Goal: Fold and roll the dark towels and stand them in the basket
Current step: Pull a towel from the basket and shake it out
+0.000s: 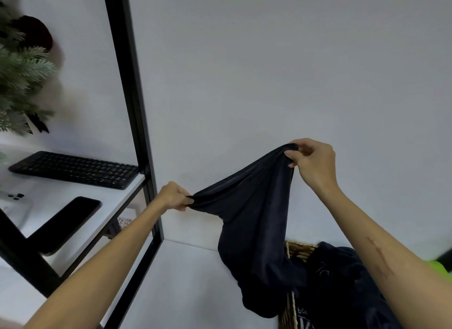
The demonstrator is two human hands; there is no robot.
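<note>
Your left hand is bunched into a fist on one end of a dark towel, its fingers curled tight around the gathered cloth. Your right hand is raised higher and further to the right, its fingers and thumb pinching the other end of the same edge, so the top of the towel runs in a slanted line from low on the left to high on the right. The towel hangs in the air in front of the pale wall, and the rest of it drops in heavy folds down to the woven basket at the lower right. Its lower end sags over the near rim of the basket, beside more dark cloth heaped inside; you cannot tell where one piece ends and the next begins. The basket stands on the white worktop against the wall.

To your left a black metal frame rises from the corner of the worktop. Beyond it, on a white desk, lie a black keyboard and a dark phone, face up and well apart from the towel. Green fir branches reach in at the upper left.
</note>
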